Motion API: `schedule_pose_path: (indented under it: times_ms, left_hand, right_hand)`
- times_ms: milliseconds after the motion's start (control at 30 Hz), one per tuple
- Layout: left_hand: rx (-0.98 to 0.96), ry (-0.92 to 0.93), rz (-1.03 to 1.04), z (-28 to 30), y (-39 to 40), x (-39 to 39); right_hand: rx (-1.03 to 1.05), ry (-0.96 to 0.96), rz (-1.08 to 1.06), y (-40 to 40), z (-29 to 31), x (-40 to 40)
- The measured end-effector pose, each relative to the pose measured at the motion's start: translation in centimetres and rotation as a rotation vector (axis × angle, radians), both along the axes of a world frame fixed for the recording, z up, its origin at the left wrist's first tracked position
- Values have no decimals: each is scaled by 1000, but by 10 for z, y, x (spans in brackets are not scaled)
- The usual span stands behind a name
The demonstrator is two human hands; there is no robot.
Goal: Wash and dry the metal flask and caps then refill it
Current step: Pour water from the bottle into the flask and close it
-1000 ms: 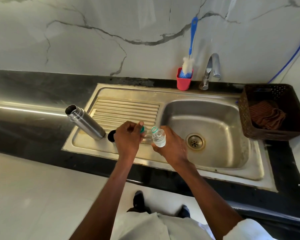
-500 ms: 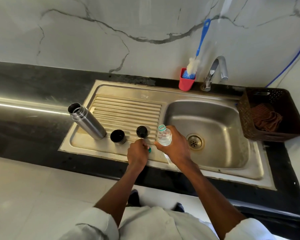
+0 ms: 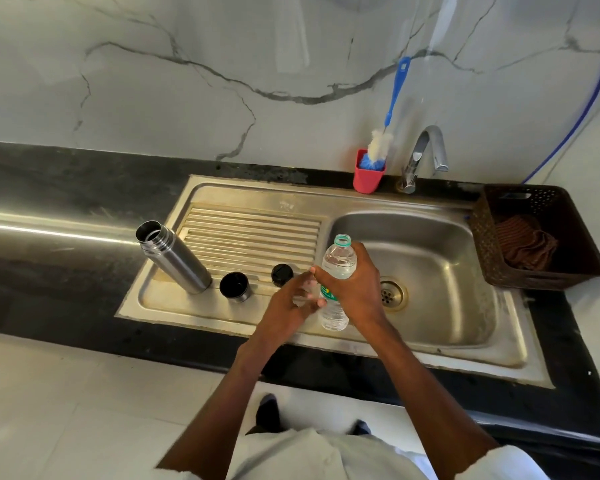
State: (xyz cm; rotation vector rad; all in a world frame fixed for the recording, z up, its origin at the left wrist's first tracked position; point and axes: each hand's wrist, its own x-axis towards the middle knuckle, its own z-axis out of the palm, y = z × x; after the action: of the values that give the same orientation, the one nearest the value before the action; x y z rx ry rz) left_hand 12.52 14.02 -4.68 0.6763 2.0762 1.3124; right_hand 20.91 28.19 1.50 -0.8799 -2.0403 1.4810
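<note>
Right hand [image 3: 355,289] makes the grip here: its fingers wrap the middle of a clear plastic water bottle with a green neck ring [image 3: 336,271], uncapped, held upright over the sink's front edge, presumably so nothing spills before pouring. Left hand [image 3: 288,306] hovers just beside it, fingers loosely spread, apparently holding nothing, though motion blur around the fingertips makes that hard to tell. To the left, the cylindrical brushed-metal flask [image 3: 174,259] stands open on the steel draining board [image 3: 250,233], mouth up and ready to receive water. Beside its base sit the black-lined metal cup cap [image 3: 235,287] and the small round black stopper [image 3: 282,274], set aside, I judge, to keep the flask's opening clear. Washing and drying look finished; refilling is the step in hand. Further out, a blue-handled bottle brush [image 3: 392,105] rests in a red holder [image 3: 368,174] behind the basin, and a brown cloth [image 3: 523,244] lies in a dark woven basket [image 3: 482,237] on the black surface [image 3: 66,181]
</note>
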Motion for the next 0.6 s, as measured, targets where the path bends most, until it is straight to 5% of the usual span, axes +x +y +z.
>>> schedule_pose_path:
  times_ms: [100,367,500,600]
  left_hand:
    - [-6,-44,-140,2,2,7]
    - [205,-76,14,22,14,9]
    - [135,3,-41,23,4,2]
    - [179,155,112,25,-27,-14]
  right_hand:
    - [-72,71,-38,0,14,-6]
    - [-167,159,-39,-14,20,-20]
    - [-158,167,-89,-19,15,-31]
    - [-144,161,-74,-24,14,-40]
